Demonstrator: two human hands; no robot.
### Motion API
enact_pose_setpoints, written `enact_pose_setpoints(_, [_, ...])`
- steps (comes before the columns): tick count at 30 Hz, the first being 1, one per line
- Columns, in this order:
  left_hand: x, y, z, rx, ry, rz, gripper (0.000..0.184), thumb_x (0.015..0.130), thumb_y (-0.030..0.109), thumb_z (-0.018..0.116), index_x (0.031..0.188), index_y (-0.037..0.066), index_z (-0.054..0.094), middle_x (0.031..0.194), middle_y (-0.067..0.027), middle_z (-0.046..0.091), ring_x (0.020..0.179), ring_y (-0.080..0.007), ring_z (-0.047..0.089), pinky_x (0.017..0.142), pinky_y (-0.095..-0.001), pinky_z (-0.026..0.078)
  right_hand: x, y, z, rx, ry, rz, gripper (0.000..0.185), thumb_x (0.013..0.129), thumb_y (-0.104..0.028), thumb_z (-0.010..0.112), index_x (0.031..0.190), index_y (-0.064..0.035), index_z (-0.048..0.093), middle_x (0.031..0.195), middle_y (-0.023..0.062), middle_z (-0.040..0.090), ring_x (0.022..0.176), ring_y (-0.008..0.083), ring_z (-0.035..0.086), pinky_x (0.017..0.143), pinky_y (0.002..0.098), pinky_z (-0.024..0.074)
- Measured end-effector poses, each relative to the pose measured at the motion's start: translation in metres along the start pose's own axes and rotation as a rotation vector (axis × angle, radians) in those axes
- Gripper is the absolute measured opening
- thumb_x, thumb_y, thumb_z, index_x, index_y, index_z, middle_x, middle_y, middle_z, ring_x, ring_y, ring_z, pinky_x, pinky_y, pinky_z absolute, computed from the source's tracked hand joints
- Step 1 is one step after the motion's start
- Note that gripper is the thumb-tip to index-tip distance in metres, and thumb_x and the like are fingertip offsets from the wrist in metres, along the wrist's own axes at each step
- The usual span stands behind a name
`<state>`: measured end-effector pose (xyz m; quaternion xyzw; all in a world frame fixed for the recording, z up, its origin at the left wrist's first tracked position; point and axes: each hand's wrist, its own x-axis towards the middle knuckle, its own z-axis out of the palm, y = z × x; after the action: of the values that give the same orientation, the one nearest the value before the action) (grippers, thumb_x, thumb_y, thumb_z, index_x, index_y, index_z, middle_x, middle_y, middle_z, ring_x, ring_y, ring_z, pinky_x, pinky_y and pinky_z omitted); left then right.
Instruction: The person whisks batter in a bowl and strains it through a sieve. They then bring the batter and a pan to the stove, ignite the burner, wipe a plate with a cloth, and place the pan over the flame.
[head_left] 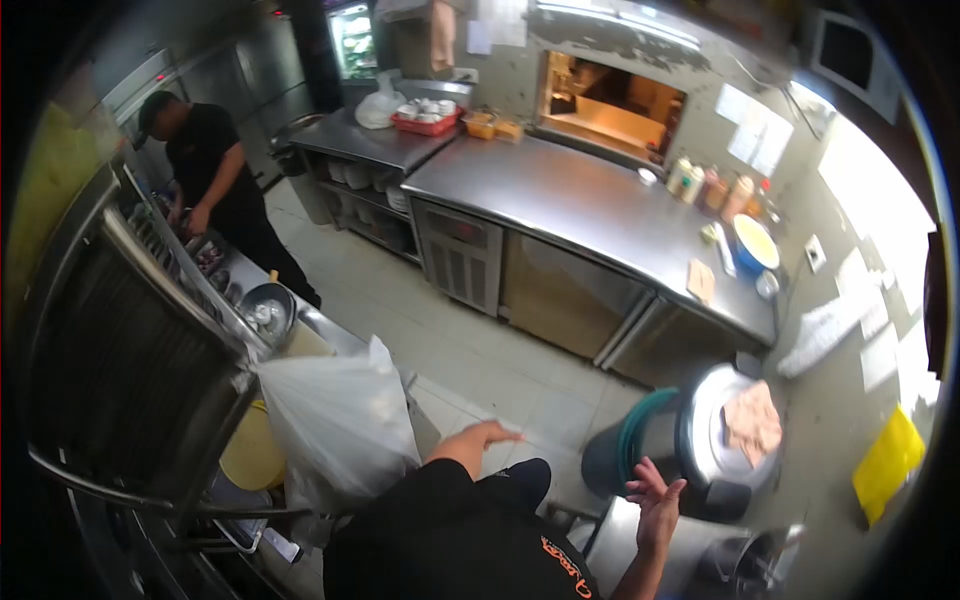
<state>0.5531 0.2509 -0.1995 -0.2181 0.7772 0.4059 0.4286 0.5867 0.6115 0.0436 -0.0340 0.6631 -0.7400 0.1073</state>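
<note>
My left hand (488, 433) hangs over the tiled floor in front of my body, holding nothing, its fingers stretched out to the right. To its left, a translucent white plastic bag (338, 415) hangs from the metal rack. My right hand (656, 500) is raised with fingers spread and nothing in it. Nearest to it are a dark bin (655, 440) with a green rim and a pot with a silver lid (705, 420). A folded tan cloth (752, 424) lies on that lid.
A steel counter (560, 195) runs along the far wall, bearing sauce bottles (690, 182), a blue bowl (756, 244) and a red basket of cups (425, 118). At the left, a person (205, 165) in black works at another counter. A steel rack (150, 290) stands close by.
</note>
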Motion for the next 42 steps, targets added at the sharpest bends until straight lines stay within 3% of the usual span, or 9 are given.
enact_pose_setpoints(7, [0.090, -0.038, -0.044, 0.115, -0.175, -0.138, 0.111, 0.059, 0.070, 0.074, 0.141, 0.004, 0.037, 0.137, -0.0233, 0.046, 0.129, -0.0339, 0.044, 0.102, -0.0441, 0.038, 0.125, 0.037, 0.096, -0.193, -0.237, 0.263, 0.055, 0.094, -0.025, 0.055, 0.140, -0.0007, 0.037, 0.138, 0.0230, 0.045, 0.086, 0.0163, 0.062, 0.068, 0.0274, 0.0520])
enact_pose_setpoints(19, [0.107, -0.035, -0.312, -0.512, 0.681, 0.072, 0.085, 0.070, 0.055, 0.073, 0.130, 0.001, 0.049, 0.128, -0.0229, 0.054, 0.120, -0.0330, 0.052, 0.100, -0.0368, 0.042, 0.460, 0.009, 0.275, -0.402, -0.583, 0.096, 0.076, 0.084, -0.022, 0.070, 0.145, 0.0002, 0.029, 0.145, 0.0205, 0.038, 0.091, 0.0146, 0.059, 0.077, 0.0283, 0.0497])
enact_pose_setpoints(25, [0.141, -0.170, -0.316, -0.807, 0.767, -0.456, 0.062, 0.085, 0.053, 0.058, 0.104, -0.005, 0.065, 0.109, -0.0269, 0.063, 0.109, -0.0378, 0.058, 0.094, -0.0416, 0.046, 0.609, 0.063, 0.348, -0.589, -0.665, -0.010, 0.075, 0.085, -0.033, 0.068, 0.143, -0.0004, 0.034, 0.142, 0.0215, 0.042, 0.099, 0.0204, 0.060, 0.084, 0.0348, 0.0487])
enact_pose_setpoints(29, [0.146, -0.233, -0.271, -0.188, 0.578, -0.481, 0.047, 0.082, 0.040, 0.063, 0.105, -0.001, 0.067, 0.107, -0.0234, 0.065, 0.110, -0.0336, 0.059, 0.094, -0.0380, 0.046, 0.682, 0.026, 0.436, -0.756, -0.793, -0.051, 0.074, 0.082, -0.035, 0.072, 0.138, 0.0019, 0.041, 0.132, 0.0224, 0.052, 0.096, 0.0246, 0.063, 0.084, 0.0369, 0.0497])
enact_pose_setpoints(30, [0.127, -0.220, -0.284, -0.512, 0.550, -0.568, 0.047, 0.081, 0.039, 0.063, 0.107, 0.000, 0.067, 0.108, -0.0223, 0.065, 0.111, -0.0328, 0.058, 0.094, -0.0369, 0.046, 0.703, 0.022, 0.461, -0.747, -0.846, -0.048, 0.072, 0.081, -0.035, 0.073, 0.135, 0.0024, 0.044, 0.127, 0.0219, 0.055, 0.095, 0.0247, 0.063, 0.083, 0.0366, 0.0502])
enact_pose_setpoints(32, [0.093, -0.197, -0.341, -1.170, 0.480, -0.708, 0.048, 0.079, 0.037, 0.065, 0.110, 0.001, 0.066, 0.110, -0.0201, 0.065, 0.113, -0.0312, 0.057, 0.096, -0.0346, 0.045, 0.744, 0.016, 0.516, -0.765, -0.976, -0.117, 0.066, 0.080, -0.034, 0.074, 0.129, 0.0031, 0.051, 0.117, 0.0197, 0.062, 0.095, 0.0249, 0.063, 0.080, 0.0352, 0.0515])
enact_pose_setpoints(37, [0.175, -0.232, -0.461, -0.791, 0.955, -0.472, 0.048, 0.085, 0.042, 0.055, 0.107, 0.000, 0.066, 0.119, -0.0206, 0.061, 0.116, -0.0329, 0.054, 0.098, -0.0383, 0.043, 0.814, 0.017, 0.686, -0.821, -1.277, -0.267, 0.053, 0.079, -0.030, 0.075, 0.119, 0.0004, 0.060, 0.086, 0.0107, 0.068, 0.076, 0.0164, 0.061, 0.070, 0.0306, 0.0507])
enact_pose_setpoints(39, [0.202, -0.238, -0.563, -0.567, 0.733, -0.496, 0.051, 0.087, 0.044, 0.051, 0.105, -0.001, 0.066, 0.119, -0.0225, 0.059, 0.114, -0.0361, 0.054, 0.097, -0.0414, 0.043, 0.832, 0.037, 0.758, -0.785, -1.261, -0.383, 0.050, 0.077, -0.024, 0.077, 0.117, 0.0007, 0.060, 0.078, 0.0098, 0.065, 0.071, 0.0160, 0.061, 0.068, 0.0304, 0.0504])
enact_pose_setpoints(42, [0.228, -0.211, -0.700, -0.607, 0.963, -0.376, 0.055, 0.091, 0.047, 0.046, 0.103, -0.003, 0.066, 0.114, -0.0236, 0.061, 0.108, -0.0395, 0.056, 0.093, -0.0449, 0.045, 0.848, 0.080, 0.863, -0.721, -1.119, -0.525, 0.044, 0.076, -0.021, 0.077, 0.111, -0.0008, 0.061, 0.078, 0.0100, 0.062, 0.069, 0.0188, 0.059, 0.067, 0.0318, 0.0495])
